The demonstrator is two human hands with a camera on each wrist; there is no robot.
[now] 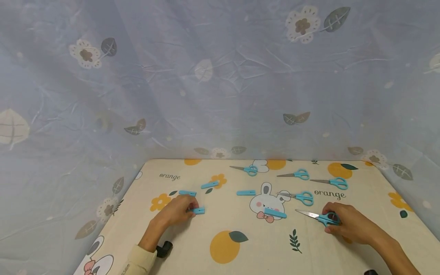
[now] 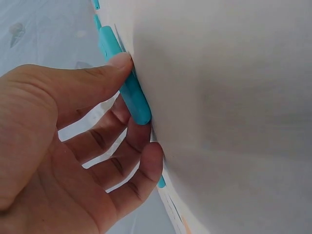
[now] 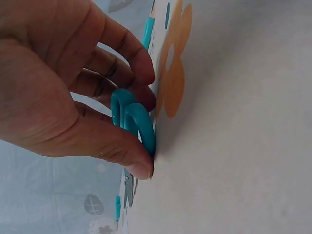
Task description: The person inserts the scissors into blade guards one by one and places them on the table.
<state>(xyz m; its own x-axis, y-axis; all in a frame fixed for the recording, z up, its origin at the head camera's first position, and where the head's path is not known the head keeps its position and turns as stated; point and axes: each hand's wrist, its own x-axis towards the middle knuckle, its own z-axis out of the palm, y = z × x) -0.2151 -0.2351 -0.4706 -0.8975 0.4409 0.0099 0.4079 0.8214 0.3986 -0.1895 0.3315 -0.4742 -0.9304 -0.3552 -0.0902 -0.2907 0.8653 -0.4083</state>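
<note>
My left hand (image 1: 178,211) pinches a light-blue plastic scissors cover (image 1: 198,211) lying at the left of the cloth. In the left wrist view the thumb presses on one side of the cover (image 2: 135,100), and the other fingers curl behind and below it. A second blue cover (image 1: 187,193) lies just beyond the left knuckles. On the right, my right hand (image 1: 350,223) grips the blue handles of a pair of scissors (image 1: 323,218), its bare blades pointing left. The right wrist view shows thumb and fingers on either side of the handle loops (image 3: 140,122), down at the cloth.
Several more scissors with blue handles lie behind the right hand, among them one pair (image 1: 304,198) close by. Other blue covers (image 1: 246,193) lie mid-table, one (image 1: 275,213) across the printed rabbit. A patterned curtain (image 1: 220,95) hangs behind the cloth-covered table (image 1: 268,252).
</note>
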